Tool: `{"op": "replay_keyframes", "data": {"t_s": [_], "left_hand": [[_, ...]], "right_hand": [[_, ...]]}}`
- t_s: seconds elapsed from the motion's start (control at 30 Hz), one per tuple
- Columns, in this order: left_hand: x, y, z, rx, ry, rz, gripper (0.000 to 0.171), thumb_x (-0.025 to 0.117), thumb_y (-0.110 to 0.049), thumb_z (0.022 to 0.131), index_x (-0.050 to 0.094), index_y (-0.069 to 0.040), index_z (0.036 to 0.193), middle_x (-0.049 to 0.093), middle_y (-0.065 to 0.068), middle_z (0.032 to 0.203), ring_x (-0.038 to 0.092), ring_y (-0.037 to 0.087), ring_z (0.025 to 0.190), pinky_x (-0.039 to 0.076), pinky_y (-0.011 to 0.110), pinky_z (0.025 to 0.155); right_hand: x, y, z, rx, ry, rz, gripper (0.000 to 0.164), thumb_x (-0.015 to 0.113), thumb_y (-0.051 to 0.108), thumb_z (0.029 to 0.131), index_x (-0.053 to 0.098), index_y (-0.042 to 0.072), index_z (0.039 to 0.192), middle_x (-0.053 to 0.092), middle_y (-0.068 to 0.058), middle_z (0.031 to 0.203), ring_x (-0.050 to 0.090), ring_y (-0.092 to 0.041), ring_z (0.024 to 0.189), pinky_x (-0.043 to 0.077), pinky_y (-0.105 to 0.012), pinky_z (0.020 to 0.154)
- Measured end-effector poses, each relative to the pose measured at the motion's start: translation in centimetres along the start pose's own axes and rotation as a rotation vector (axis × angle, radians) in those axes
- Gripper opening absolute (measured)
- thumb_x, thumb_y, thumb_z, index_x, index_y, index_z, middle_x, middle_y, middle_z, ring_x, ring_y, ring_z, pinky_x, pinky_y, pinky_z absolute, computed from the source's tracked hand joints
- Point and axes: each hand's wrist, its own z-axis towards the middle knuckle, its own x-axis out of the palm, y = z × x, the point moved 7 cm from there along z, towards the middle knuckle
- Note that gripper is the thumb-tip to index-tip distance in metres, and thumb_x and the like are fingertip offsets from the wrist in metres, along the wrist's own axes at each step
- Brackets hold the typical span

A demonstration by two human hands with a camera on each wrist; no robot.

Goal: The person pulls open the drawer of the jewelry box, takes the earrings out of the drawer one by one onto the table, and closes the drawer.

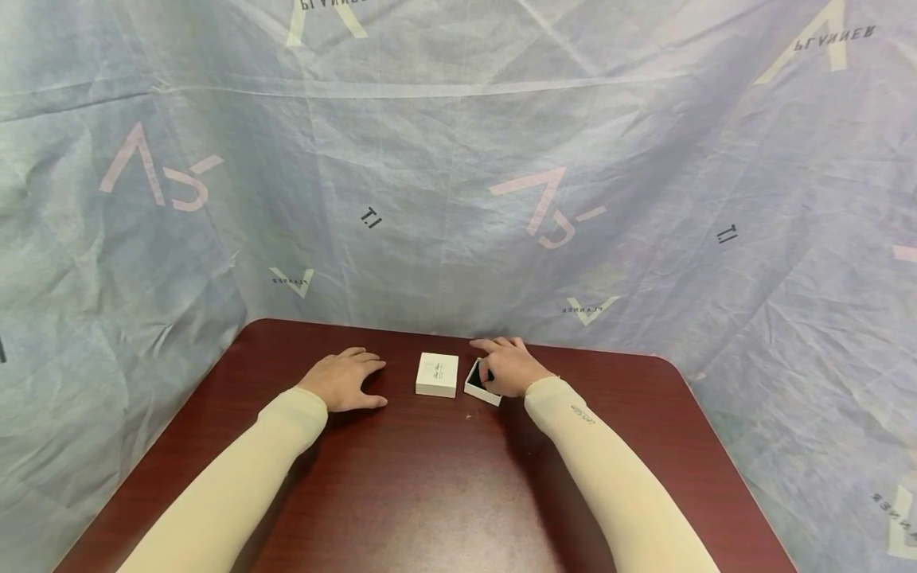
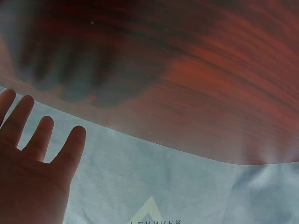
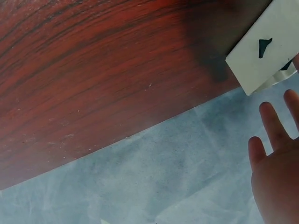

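Observation:
A white lidded-looking box [image 1: 437,374] with small dark print on top lies between the two hands. Just right of it, a small open white box [image 1: 482,392] with a black inside sits at an angle. My right hand [image 1: 512,370] is over that open box, one digit bent down into it and other fingers stretched out beyond. In the right wrist view, a fingertip shows at the rim of the white box [image 3: 257,56], whose side bears a dark mark. My left hand [image 1: 344,380] stays left of the boxes, fingers spread, holding nothing.
Both boxes stand on a dark red wood-grain table [image 1: 401,493], near its far edge. A grey-blue cloth [image 1: 430,159] with printed letters hangs behind and along both sides. A tiny light speck [image 1: 469,416] lies in front of the boxes.

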Motion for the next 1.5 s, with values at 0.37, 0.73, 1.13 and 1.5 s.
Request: {"op": "replay_keyframes", "data": {"t_s": [0.37, 0.73, 1.13, 1.5], "left_hand": [[0.1, 0.0, 0.2, 0.013, -0.009, 0.011, 0.087, 0.079, -0.068, 0.104, 0.064, -0.014, 0.171, 0.063, 0.015, 0.178, 0.049, 0.046, 0.173, 0.052, 0.071, 0.134], [0.0, 0.0, 0.2, 0.015, -0.015, 0.004, 0.088, 0.080, -0.068, 0.104, 0.064, -0.014, 0.171, 0.063, 0.016, 0.178, 0.049, 0.047, 0.173, 0.051, 0.071, 0.134], [0.0, -0.4, 0.1, 0.014, -0.008, 0.017, 0.087, 0.079, -0.069, 0.105, 0.064, -0.015, 0.172, 0.062, 0.015, 0.178, 0.049, 0.045, 0.173, 0.052, 0.070, 0.134], [-0.3, -0.6, 0.1, 0.025, -0.020, 0.012, 0.086, 0.079, -0.068, 0.105, 0.065, -0.014, 0.171, 0.063, 0.015, 0.177, 0.050, 0.046, 0.173, 0.052, 0.070, 0.134]], "right_hand": [[-0.4, -0.4, -0.6, 0.018, -0.023, 0.054, 0.018, 0.088, 0.020, 0.103, 0.084, 0.032, 0.091, 0.052, -0.008, 0.187, 0.054, -0.044, 0.167, 0.042, -0.067, 0.129], [-1.6, -0.8, -1.5, 0.042, -0.037, 0.100, 0.018, 0.086, 0.021, 0.106, 0.082, 0.033, 0.092, 0.050, -0.010, 0.188, 0.051, -0.044, 0.168, 0.040, -0.067, 0.128], [-2.7, -0.5, -2.4, 0.025, -0.083, 0.079, 0.012, 0.086, 0.022, 0.103, 0.086, 0.030, 0.094, 0.053, -0.010, 0.185, 0.055, -0.042, 0.164, 0.041, -0.066, 0.124], [-3.3, 0.2, -4.2, -0.033, -0.119, 0.042, 0.017, 0.090, 0.022, 0.102, 0.083, 0.032, 0.090, 0.056, -0.009, 0.183, 0.057, -0.043, 0.164, 0.043, -0.069, 0.127]]}}
